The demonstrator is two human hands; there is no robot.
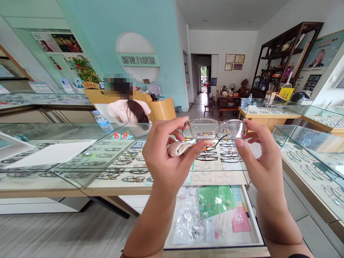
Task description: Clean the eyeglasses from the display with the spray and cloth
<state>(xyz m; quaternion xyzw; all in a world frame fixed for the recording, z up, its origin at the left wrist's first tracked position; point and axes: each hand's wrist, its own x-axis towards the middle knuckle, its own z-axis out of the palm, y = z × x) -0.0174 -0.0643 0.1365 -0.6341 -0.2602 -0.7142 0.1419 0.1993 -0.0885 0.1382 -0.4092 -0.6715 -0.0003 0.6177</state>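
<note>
A pair of clear-framed eyeglasses (204, 128) is held up in front of me, above the glass display case. My left hand (169, 154) grips its left side, thumb under the lens and forefinger along the top. A rolled pale cloth (179, 148) is tucked in the same hand's palm. On the other side, my right hand (260, 154) pinches the right rim between thumb and fingers. Rows of eyeglass frames (205, 153) lie inside the case behind, partly covered by my hands.
An open drawer (259, 229) below my hands holds plastic bags, a green packet (215, 200) and a pink one (240, 218). Glass cases (309, 157) stand right and left. A water bottle (102, 121) and white sheet (51, 154) rest at left. Beyond sits a person (129, 109).
</note>
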